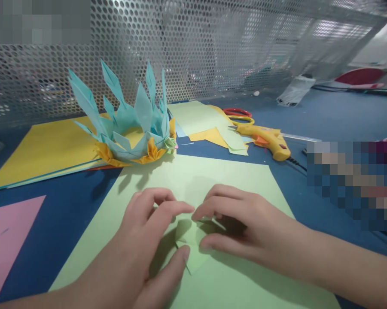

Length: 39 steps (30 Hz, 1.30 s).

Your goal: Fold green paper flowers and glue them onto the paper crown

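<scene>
A small folded piece of light green paper (193,253) lies on a larger green sheet (245,283), between my two hands. My left hand (151,227) is curved round its left side, the index fingertip at the top edge and the thumb at the lower left edge. From the right, my right hand (241,219) has its thumb on the paper and its bent fingers at the upper edge, so both hands hold it. The two index fingertips nearly meet. Parts of the fold are hidden under the fingers.
Behind the hands stands a blue paper crown (125,148) with orange folded trim. A yellow glue gun (267,136) lies at right, near scissors (241,119) and paper scraps (199,120). Yellow sheets (48,150) and a pink sheet (9,240) lie at left. A perforated metal panel (196,47) rises behind.
</scene>
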Motion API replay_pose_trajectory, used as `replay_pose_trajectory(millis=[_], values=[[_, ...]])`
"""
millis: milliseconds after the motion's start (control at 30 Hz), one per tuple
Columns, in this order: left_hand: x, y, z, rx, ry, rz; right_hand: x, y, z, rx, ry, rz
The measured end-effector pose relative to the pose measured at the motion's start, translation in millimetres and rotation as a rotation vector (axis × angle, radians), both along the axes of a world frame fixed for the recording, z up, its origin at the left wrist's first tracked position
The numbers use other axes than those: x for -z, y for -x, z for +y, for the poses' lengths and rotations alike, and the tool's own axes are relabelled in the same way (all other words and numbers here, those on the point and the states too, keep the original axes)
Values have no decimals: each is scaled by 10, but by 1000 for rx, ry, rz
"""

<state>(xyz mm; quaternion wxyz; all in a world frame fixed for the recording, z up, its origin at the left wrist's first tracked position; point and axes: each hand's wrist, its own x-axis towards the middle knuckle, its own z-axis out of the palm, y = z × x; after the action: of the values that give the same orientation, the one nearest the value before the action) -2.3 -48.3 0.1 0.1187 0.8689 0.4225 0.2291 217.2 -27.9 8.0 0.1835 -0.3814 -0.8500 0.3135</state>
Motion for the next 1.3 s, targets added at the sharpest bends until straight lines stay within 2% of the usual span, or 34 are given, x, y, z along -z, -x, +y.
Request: replay_pose_trajectory(millis=[100,167,267,367,467,633,700,833,1033,1300], values=[[69,-18,-3,153,-110,-15,28,-8,28,0,-22,23],[146,-17,-15,262,-244,28,34,-11,36,-1,-32,40],[242,14,-48,301,-439,89,29,-13,39,6,1,77],[269,61,-86,339,-520,98,21,-20,42,-10,-9,92],[267,93,-110,355,-526,103,13,-45,43,-110,-118,94],[305,91,-104,285,-488,103,-14,-95,53,-291,-384,-9],[313,80,-92,278,-503,111,-26,-113,62,-328,-428,-47],[286,74,-83,313,-508,114,-46,-146,74,-380,-409,-122],[236,114,-151,303,-494,237,-56,-158,77,-400,-417,-159],[299,114,-160,339,-582,256,-89,-176,66,-426,-387,-148]])
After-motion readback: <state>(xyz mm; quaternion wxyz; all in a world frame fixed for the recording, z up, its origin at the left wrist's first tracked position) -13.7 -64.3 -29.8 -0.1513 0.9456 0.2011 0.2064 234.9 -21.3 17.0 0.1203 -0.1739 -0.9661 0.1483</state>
